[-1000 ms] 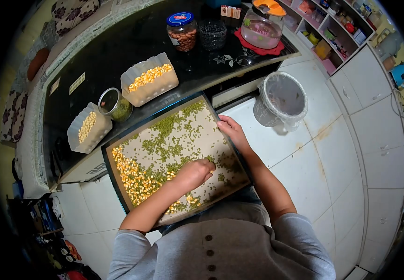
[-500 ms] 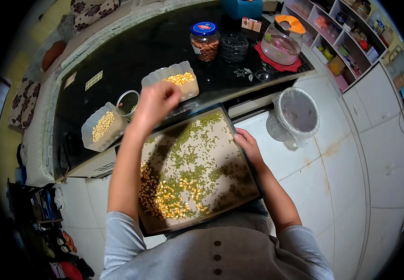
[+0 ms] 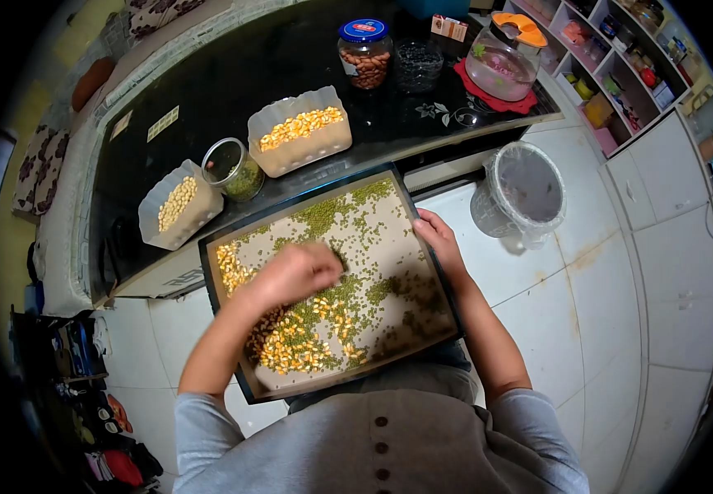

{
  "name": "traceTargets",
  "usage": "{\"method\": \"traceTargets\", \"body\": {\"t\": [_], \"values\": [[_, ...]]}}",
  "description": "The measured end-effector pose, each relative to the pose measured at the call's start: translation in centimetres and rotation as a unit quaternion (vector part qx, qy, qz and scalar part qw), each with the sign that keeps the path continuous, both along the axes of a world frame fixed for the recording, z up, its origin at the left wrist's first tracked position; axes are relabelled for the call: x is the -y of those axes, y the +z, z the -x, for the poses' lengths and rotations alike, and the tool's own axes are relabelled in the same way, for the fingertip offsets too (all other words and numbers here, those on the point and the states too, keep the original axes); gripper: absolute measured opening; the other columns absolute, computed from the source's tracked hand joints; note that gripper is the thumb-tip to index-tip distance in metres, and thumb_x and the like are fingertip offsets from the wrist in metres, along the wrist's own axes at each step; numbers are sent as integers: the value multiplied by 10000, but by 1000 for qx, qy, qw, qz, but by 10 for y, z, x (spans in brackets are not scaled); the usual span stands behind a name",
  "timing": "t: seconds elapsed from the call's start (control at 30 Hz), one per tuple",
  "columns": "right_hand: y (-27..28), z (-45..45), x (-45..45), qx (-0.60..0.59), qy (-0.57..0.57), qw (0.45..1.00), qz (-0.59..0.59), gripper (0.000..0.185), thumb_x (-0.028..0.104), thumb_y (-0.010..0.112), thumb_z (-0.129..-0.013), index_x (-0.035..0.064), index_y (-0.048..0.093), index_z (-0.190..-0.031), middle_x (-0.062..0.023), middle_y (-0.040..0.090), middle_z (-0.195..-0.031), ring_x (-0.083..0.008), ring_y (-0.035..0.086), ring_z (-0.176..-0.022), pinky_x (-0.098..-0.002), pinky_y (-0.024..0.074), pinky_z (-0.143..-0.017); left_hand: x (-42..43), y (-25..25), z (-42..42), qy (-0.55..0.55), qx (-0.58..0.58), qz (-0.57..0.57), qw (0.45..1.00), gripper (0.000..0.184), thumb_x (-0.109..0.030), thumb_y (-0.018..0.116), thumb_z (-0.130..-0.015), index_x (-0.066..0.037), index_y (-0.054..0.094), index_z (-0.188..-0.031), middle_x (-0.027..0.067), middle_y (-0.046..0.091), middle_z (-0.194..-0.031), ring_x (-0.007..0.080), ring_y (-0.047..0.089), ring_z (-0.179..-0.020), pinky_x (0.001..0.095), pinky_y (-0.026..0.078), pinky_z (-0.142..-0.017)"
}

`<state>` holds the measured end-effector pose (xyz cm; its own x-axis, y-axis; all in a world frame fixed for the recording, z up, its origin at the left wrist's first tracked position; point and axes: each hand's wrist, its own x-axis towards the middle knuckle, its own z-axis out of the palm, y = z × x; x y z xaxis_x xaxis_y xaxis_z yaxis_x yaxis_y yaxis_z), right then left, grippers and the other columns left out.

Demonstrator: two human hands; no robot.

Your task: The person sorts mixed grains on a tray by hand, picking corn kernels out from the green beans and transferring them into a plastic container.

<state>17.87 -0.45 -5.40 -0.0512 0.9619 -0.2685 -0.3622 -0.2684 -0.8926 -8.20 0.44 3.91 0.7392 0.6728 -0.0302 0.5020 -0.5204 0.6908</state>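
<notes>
A shallow dark-rimmed tray (image 3: 282, 380) rests tilted across my lap, holding scattered small green beans (image 3: 321, 217) and yellow corn kernels (image 3: 294, 350). My right hand (image 3: 443, 243) is closed around its right edge. Over the tray's middle is my left hand (image 3: 297, 273), its fingers bent but smeared by motion; whether anything is in them is hidden. Beyond the tray stands a clear plastic container of corn kernels (image 3: 303, 159). To its left are an open clear jar (image 3: 243, 183) with green beans inside and another plastic container (image 3: 196, 224) with pale round beans.
On the black table (image 3: 208, 99) stand a blue-lidded jar of reddish nuts (image 3: 364, 67), a dark glass bowl (image 3: 419, 67) and an orange-lidded pitcher (image 3: 500, 70) on a red mat. A lined waste bin (image 3: 504, 210) stands on the floor at right.
My left hand has come down from near the corn container to over the tray, uncovering the corn and the jar. My right hand keeps its hold on the tray edge.
</notes>
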Motion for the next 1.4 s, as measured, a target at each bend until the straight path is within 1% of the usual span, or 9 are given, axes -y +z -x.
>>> {"method": "traceTargets", "body": {"t": [0.17,0.33,0.4,0.6,0.8,0.87,1.0,1.1,1.4], "values": [[2,1,1,17,-3,1000,-11,371,191,561,-859,-20,483,-1155,-76,578,-985,-117,539,-893,-242,418,-803,56,-31,9,-16,-81,64,995,233,-87,689,-703,-53,633,-927,96,611,-901,245,610,-785,320,511,-709],[0,0,1,32,-5,999,-12,361,190,564,-853,-9,496,-1146,-71,581,-981,-113,539,-888,-240,419,-797,56,-38,27,149,-31,-24,988,291,-71,696,-697,-37,600,-970,95,587,-918,261,593,-813,327,492,-723],[-3,-1,0,35,-2,999,-22,357,191,567,-852,-5,503,-1143,-68,581,-983,-110,536,-890,-237,418,-797,52,-41,33,156,-41,-19,987,302,-63,696,-694,-45,596,-979,100,580,-912,268,585,-815,331,483,-727],[-11,-2,0,52,-6,999,-9,379,205,573,-848,-10,499,-1151,-66,576,-983,-117,535,-888,-239,416,-800,50,-38,30,125,-110,40,985,191,-95,669,-712,-37,613,-884,122,594,-922,285,594,-814,345,484,-745],[-11,-2,-1,57,-5,998,-16,390,209,568,-850,-8,487,-1164,-65,572,-990,-116,530,-896,-240,414,-801,51,-45,34,118,-75,10,990,95,-76,630,-719,-20,593,-786,132,598,-764,281,601,-694,346,488,-640],[-12,-2,-1,49,-3,999,-17,395,212,567,-850,-7,484,-1168,-65,571,-994,-116,529,-898,-240,414,-801,51,-35,32,159,-53,57,984,51,-51,592,-716,-16,585,-753,135,596,-738,276,596,-663,340,487,-626],[-11,-2,-1,46,-1,999,-9,399,219,565,-851,-1,480,-1173,-63,569,-996,-115,527,-899,-241,413,-804,51,-46,32,149,12,34,988,127,-46,614,-728,-28,640,-852,89,622,-741,196,612,-669,283,488,-608],[-16,-3,0,39,1,999,-15,396,222,564,-852,1,482,-1171,-61,569,-990,-114,527,-896,-241,413,-804,52,-48,28,119,5,109,987,169,-58,672,-713,-42,653,-881,86,626,-768,191,617,-696,280,492,-624],[-14,-4,1,31,-3,999,-16,401,221,565,-853,-3,473,-1172,-64,564,-1000,-115,525,-902,-242,413,-807,59,-52,26,78,-65,61,993,142,-69,685,-714,-38,650,-848,88,634,-790,230,619,-715,306,493,-662]]}}
